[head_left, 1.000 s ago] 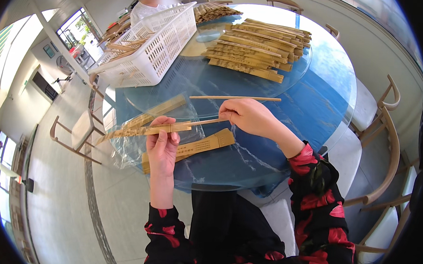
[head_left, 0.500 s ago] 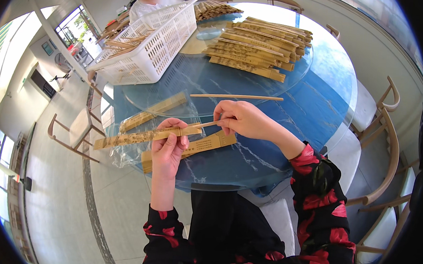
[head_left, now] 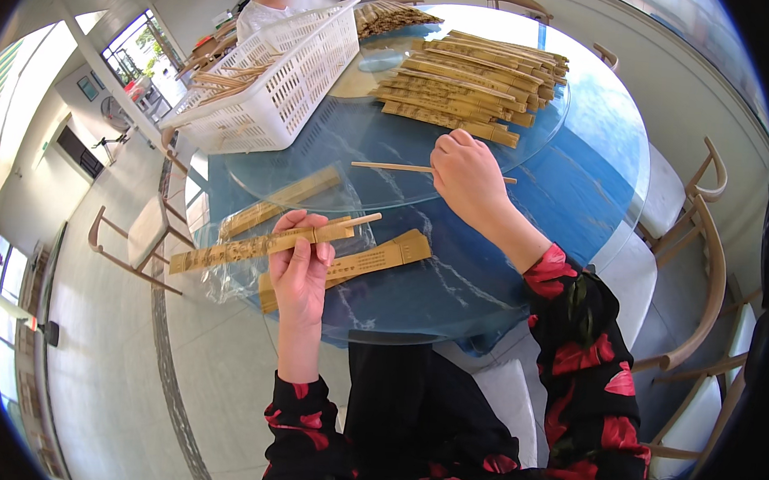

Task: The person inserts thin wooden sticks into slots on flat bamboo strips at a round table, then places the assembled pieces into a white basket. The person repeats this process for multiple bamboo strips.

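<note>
My left hand (head_left: 301, 274) is closed around a long gold paper chopstick sleeve (head_left: 225, 252) with a dark printed pattern. One wooden chopstick (head_left: 366, 219) sticks out of the sleeve's right end. Farther off, my right hand (head_left: 469, 177) pinches a second chopstick (head_left: 389, 166) from above, near its right part; the fingertips are partly hidden behind the hand. Beneath my left hand, flat gold sleeves (head_left: 392, 253) lie crossed on the table. Another sleeve (head_left: 304, 189) rests on a clear plastic bag (head_left: 223, 285) to the left.
A stack of gold sleeves (head_left: 473, 83) lies at the back of the round glass-topped table (head_left: 505, 287). A white plastic basket (head_left: 274, 101) with loose chopsticks (head_left: 227, 83) stands at the back left. Behind it is another person (head_left: 262, 17). Wooden chairs (head_left: 707, 286) surround the table.
My right hand has left the chopstick in the sleeve and moved away from me onto the loose chopstick, whose left end has tilted slightly. My left hand still holds the sleeve.
</note>
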`<state>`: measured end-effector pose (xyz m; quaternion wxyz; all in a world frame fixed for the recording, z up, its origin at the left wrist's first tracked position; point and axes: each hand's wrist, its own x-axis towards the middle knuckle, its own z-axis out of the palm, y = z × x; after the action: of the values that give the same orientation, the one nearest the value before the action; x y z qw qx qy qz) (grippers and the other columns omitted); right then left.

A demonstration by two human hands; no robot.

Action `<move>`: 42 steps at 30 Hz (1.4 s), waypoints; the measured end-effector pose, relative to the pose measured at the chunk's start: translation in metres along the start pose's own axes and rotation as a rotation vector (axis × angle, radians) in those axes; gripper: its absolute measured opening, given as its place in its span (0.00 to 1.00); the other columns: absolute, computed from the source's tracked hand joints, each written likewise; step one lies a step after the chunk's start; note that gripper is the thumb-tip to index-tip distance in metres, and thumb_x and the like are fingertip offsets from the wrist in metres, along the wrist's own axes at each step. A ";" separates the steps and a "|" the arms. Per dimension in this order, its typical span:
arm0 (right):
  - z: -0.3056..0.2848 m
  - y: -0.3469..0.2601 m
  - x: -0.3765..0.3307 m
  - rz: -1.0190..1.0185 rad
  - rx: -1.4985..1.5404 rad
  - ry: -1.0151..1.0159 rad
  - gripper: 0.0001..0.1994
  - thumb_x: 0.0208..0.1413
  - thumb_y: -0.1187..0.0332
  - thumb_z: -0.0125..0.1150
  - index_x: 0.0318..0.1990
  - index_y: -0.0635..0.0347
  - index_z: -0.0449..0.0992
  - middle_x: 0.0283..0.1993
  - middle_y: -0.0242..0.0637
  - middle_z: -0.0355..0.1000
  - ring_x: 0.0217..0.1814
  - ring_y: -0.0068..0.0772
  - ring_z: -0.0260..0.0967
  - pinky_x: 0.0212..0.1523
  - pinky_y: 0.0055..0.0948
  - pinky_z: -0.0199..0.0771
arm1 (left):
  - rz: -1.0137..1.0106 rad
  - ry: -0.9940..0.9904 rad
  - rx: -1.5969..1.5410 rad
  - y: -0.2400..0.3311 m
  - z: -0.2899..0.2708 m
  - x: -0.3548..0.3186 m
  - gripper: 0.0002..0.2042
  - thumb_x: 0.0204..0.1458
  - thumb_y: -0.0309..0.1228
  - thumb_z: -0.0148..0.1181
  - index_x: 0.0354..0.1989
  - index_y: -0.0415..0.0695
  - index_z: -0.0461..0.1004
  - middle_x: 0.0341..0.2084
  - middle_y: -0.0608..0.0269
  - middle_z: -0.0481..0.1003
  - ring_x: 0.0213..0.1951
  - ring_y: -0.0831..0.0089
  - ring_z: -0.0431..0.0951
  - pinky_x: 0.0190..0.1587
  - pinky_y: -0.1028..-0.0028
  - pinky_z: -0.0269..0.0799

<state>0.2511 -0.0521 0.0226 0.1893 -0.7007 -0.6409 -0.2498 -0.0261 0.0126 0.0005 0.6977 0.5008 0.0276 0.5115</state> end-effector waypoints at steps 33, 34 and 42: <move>-0.024 -0.035 -0.010 0.055 1.516 -0.411 0.12 0.61 0.61 0.64 0.36 0.62 0.81 0.26 0.27 0.74 0.28 0.17 0.62 0.29 0.27 0.62 | -0.130 -0.089 -0.254 -0.005 -0.005 0.001 0.17 0.67 0.28 0.50 0.62 0.41 0.61 0.53 0.58 0.73 0.33 0.77 0.70 0.37 0.76 0.68; -0.024 -0.037 -0.010 0.056 1.412 -0.408 0.12 0.61 0.61 0.65 0.35 0.62 0.81 0.25 0.30 0.73 0.26 0.20 0.62 0.28 0.29 0.62 | -0.143 -0.100 -0.246 -0.005 -0.004 0.000 0.17 0.67 0.28 0.50 0.62 0.41 0.61 0.53 0.58 0.72 0.33 0.77 0.70 0.37 0.76 0.68; -0.033 -0.059 -0.013 0.054 1.051 -0.282 0.15 0.57 0.59 0.67 0.30 0.63 0.75 0.20 0.43 0.67 0.22 0.44 0.65 0.26 0.39 0.63 | -0.209 -0.177 -0.145 -0.008 0.007 0.001 0.16 0.67 0.28 0.50 0.60 0.40 0.61 0.52 0.52 0.73 0.32 0.76 0.70 0.37 0.75 0.68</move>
<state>0.1888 -0.0756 0.0379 0.4327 -0.5546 -0.6805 0.2053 -0.0167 0.0087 -0.0016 0.7812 0.4866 -0.0193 0.3905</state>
